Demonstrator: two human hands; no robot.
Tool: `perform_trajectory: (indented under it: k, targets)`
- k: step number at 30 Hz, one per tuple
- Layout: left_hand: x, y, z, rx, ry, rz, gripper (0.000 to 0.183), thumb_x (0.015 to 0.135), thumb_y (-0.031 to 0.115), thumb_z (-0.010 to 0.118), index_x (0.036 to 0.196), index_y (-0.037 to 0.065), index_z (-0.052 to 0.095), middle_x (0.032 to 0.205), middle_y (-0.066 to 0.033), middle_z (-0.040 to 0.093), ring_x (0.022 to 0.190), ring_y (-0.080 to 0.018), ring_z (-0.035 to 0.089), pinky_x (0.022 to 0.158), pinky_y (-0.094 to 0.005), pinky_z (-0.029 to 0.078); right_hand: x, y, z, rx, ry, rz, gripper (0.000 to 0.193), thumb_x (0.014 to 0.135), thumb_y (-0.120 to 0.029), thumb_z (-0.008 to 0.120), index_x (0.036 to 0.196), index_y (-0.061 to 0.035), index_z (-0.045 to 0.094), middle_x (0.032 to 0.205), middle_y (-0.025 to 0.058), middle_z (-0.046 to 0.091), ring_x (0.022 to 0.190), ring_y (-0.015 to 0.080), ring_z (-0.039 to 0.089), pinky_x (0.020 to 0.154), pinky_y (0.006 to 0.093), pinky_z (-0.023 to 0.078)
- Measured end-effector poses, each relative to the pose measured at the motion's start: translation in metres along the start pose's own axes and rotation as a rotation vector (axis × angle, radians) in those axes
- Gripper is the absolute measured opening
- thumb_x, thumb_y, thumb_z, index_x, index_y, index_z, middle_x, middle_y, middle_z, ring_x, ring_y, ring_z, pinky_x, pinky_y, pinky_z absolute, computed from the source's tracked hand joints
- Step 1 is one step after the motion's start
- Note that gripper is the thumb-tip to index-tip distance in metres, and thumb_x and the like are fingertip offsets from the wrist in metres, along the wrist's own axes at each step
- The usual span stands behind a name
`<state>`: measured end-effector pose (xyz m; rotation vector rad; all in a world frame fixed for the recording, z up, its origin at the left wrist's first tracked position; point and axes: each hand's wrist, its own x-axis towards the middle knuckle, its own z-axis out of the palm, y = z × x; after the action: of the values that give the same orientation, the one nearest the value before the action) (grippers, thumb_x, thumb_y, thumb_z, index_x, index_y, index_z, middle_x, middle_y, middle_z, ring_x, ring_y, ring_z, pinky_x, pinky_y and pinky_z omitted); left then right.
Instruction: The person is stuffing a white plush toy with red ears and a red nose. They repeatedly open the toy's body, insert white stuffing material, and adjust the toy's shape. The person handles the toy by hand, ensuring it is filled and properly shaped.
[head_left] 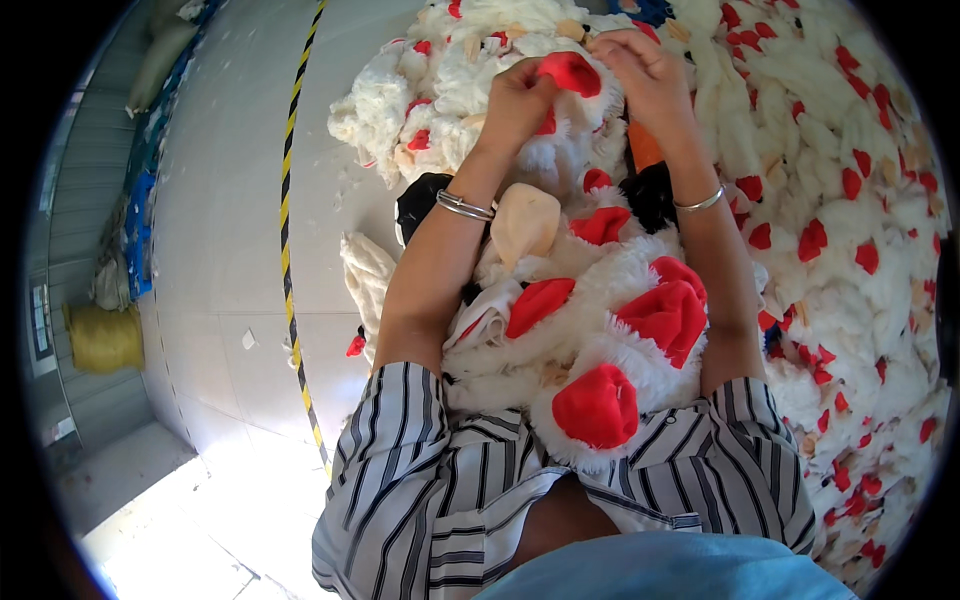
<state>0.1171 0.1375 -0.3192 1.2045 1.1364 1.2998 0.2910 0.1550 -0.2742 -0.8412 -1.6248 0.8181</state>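
A white plush piece with a red fabric patch [570, 73] is at the far end of my reach. My left hand [520, 103] is closed on its near-left edge, fingers curled and thumb beside the red part. My right hand [645, 80] is raised at the piece's far right, thumb and fingertips pinched together; whatever lies between them is too small to make out. Across my lap lies a heap of white fluffy plush pieces [560, 365] with red patches and a beige fabric piece [525, 222].
Beyond my hands rises another pile of white plush [440, 85]. On the right spreads a wide mass of white plush pieces [840, 250] with red and beige bits. A yellow-black striped tape [287, 200] runs along the grey floor [220, 230] at left. A yellow roll [105, 338] stands farther left.
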Motion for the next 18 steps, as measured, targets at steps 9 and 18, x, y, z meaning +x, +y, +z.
perform_trajectory:
  k: [9,18]
  targets:
    - [0.001,0.006,-0.004,0.002,0.028,-0.014,0.025,0.089,0.021,0.060,0.101,0.001,0.066,0.070,0.0010,0.060,0.056,-0.0048,0.051,0.050,-0.0215,0.043,-0.011,-0.013,0.010,-0.386,-0.120,-0.046,0.034,0.079,-0.027,0.076,0.098,-0.0013,0.065,0.077,0.0027,0.059,0.066,0.0118,0.051,0.061,0.0263,0.043]
    - [0.000,0.002,-0.005,0.008,-0.102,-0.134,0.024,0.094,0.026,0.058,0.096,0.005,0.069,0.073,0.0040,0.061,0.059,-0.0027,0.050,0.052,-0.0188,0.041,-0.014,0.000,0.004,-0.365,-0.151,0.067,0.026,0.083,-0.020,0.070,0.088,0.0019,0.058,0.070,0.0037,0.054,0.062,0.0076,0.046,0.055,0.0262,0.040]
